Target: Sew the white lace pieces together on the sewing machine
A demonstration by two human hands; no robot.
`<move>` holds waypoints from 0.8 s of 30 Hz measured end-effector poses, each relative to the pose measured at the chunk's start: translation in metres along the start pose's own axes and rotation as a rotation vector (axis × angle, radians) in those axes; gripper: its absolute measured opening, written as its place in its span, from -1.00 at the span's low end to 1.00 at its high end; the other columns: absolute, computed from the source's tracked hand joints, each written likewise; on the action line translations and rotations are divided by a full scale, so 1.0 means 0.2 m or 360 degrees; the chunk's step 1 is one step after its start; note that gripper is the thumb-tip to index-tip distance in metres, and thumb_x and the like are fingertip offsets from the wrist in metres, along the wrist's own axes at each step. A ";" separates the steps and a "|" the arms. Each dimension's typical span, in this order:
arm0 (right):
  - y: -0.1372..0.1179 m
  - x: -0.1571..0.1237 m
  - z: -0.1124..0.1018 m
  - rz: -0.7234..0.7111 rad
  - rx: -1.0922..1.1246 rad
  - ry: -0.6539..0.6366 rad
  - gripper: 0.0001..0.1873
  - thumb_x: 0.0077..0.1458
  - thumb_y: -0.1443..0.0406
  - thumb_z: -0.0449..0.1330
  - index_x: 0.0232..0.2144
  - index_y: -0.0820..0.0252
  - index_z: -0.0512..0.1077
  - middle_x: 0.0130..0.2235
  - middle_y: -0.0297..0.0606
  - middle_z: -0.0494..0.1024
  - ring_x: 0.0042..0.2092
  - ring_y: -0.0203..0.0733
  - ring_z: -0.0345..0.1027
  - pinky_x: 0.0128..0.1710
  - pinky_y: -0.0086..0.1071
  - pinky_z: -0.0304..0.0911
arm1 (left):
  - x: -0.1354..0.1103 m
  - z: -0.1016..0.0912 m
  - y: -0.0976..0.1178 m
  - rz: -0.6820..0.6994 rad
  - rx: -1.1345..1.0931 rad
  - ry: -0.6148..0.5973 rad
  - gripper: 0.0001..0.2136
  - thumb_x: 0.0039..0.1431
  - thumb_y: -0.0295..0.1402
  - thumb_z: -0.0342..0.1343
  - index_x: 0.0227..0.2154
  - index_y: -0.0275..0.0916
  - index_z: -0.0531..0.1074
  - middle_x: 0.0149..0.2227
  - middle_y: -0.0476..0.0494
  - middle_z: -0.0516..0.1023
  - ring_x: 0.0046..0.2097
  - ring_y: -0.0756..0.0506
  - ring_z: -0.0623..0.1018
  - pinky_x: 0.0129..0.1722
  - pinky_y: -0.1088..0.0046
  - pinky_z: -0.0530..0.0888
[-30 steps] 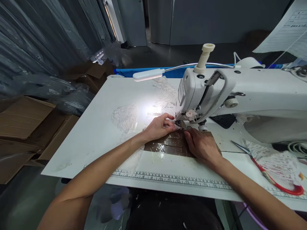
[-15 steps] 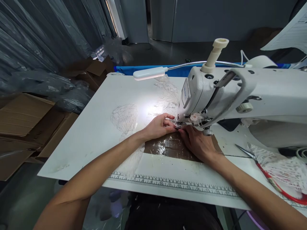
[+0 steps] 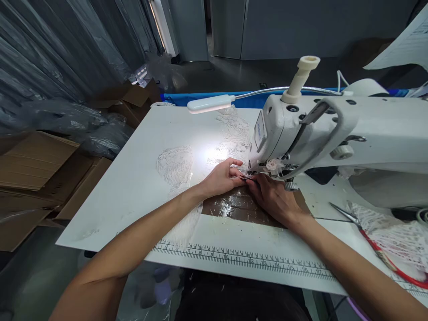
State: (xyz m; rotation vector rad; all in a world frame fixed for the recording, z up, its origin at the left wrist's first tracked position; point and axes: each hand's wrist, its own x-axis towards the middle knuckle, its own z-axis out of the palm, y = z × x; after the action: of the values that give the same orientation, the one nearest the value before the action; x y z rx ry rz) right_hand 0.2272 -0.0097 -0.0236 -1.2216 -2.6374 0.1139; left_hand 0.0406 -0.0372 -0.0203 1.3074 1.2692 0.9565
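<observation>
Across the middle ground, a white tabletop [image 3: 127,191], front edge toward the person. White sewing machine [image 3: 377,129] along the right side, arm reaching left, needle end over the middle of the tabletop. Off the left edge: open cardboard boxes [image 3: 36,160]. Printed ruler scale [image 3: 252,261] runs along the front edge.

Brown patch [image 3: 230,209], glossy, flat on the tabletop between front edge and needle end. Back lace [image 3: 234,127], white, spread from the far edge toward the needle end. Lace panel [image 3: 174,165] nearer the left edge, trailing toward the front edge, partly hidden by the left forearm. Right lace [image 3: 391,232] near the right front corner; scissors [image 3: 371,242], red-handled, just beside it, tips angled away from that corner.

Left hand [image 3: 220,177] at the left of the needle end: index slightly raised, thumb and other fingers narrowed onto lace. Right hand [image 3: 272,196] opposite, over the brown patch, fingers curled inward; tips partly hidden, grip cannot be told.

Lamp [image 3: 209,103], slim, on a flexible neck near the far edge; bright spot on the tabletop.

Smallest: the held lace [image 3: 246,176], at the fingertips just by the needle end, detail too fine to read.
</observation>
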 end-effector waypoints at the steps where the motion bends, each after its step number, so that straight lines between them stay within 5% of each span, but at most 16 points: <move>1: 0.00 0.00 0.00 0.0003 -0.0014 0.0006 -0.62 0.33 0.13 -0.16 -0.23 0.21 0.36 -0.30 -0.13 0.57 -0.32 -0.05 0.43 -0.51 -0.35 -0.07 | 0.00 0.00 0.00 -0.0011 0.0006 0.0001 -0.59 0.09 -0.43 0.23 -0.02 -0.32 0.24 -0.31 -0.15 0.58 -0.27 -0.06 0.58 -0.23 0.36 0.48; 5: 0.01 -0.02 -0.01 -0.0094 -0.0026 0.0171 -0.62 0.34 0.15 -0.15 -0.26 0.23 0.37 -0.37 -0.15 0.56 -0.46 -0.16 0.36 -0.56 -0.35 -0.13 | -0.01 0.01 -0.01 0.0033 0.0094 -0.0004 -0.60 0.12 -0.41 0.22 -0.01 -0.29 0.23 -0.29 -0.15 0.59 -0.22 -0.09 0.59 -0.17 0.30 0.50; 10: 0.01 -0.23 -0.09 -0.0510 0.0104 0.0447 -0.59 0.35 0.14 -0.16 -0.35 0.22 0.36 -0.53 -0.27 0.45 -0.58 -0.29 0.21 -0.58 -0.36 -0.13 | -0.09 -0.04 0.09 0.0470 0.0620 -0.0196 -0.59 0.09 -0.31 0.27 -0.03 -0.25 0.30 -0.15 -0.17 0.57 -0.18 -0.07 0.58 -0.20 0.37 0.52; 12: 0.00 -0.33 -0.12 -0.0719 0.0236 0.0380 -0.64 0.35 0.18 -0.13 -0.35 0.21 0.35 -0.52 -0.32 0.42 -0.57 -0.33 0.20 -0.58 -0.39 -0.08 | -0.12 -0.07 0.16 0.0683 0.0996 -0.0246 -0.76 0.16 -0.27 0.21 -0.16 -0.26 0.43 -0.20 -0.13 0.58 -0.24 -0.05 0.56 -0.26 0.41 0.51; 15: 0.02 -0.43 -0.14 -0.0856 0.0353 0.0181 -0.67 0.34 0.17 -0.09 -0.32 0.21 0.36 -0.48 -0.32 0.42 -0.51 -0.32 0.26 -0.55 -0.40 -0.02 | -0.14 -0.10 0.22 0.0912 0.1409 -0.0032 -0.84 0.27 -0.31 0.09 -0.25 -0.30 0.48 -0.24 -0.15 0.56 -0.23 -0.06 0.53 -0.28 0.41 0.50; 18: 0.12 -0.42 -0.13 -0.0608 0.0362 0.0192 -0.67 0.33 0.18 -0.10 -0.32 0.20 0.38 -0.46 -0.30 0.47 -0.52 -0.32 0.28 -0.56 -0.41 0.00 | -0.13 -0.07 0.20 0.0949 0.1702 0.0111 -0.86 0.29 -0.40 0.04 -0.22 -0.34 0.45 -0.20 -0.21 0.53 -0.18 -0.10 0.51 -0.32 0.41 0.51; 21: 0.22 -0.33 -0.11 -0.0140 0.0183 0.0273 -0.65 0.33 0.19 -0.12 -0.26 0.20 0.42 -0.44 -0.25 0.50 -0.49 -0.24 0.33 -0.52 -0.38 0.07 | -0.11 0.01 0.12 0.0966 0.1733 0.0036 -0.86 0.30 -0.45 -0.01 -0.22 -0.37 0.43 -0.21 -0.22 0.50 -0.17 -0.09 0.50 -0.30 0.43 0.52; 24: 0.28 -0.24 -0.12 0.0018 -0.0075 0.0372 -0.60 0.28 0.14 -0.07 -0.10 0.28 0.42 -0.18 0.00 0.52 -0.18 0.07 0.37 -0.33 -0.22 0.20 | -0.09 0.05 0.04 0.1016 0.1634 0.0013 -0.83 0.32 -0.41 -0.04 -0.16 -0.36 0.41 -0.18 -0.23 0.48 -0.16 -0.08 0.50 -0.27 0.40 0.53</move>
State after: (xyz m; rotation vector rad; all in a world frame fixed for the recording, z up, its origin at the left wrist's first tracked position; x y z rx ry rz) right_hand 0.3037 -0.0106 -0.0180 -1.1858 -2.4438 -0.0850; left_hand 0.0500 -0.0550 -0.0128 2.6155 1.4268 0.7032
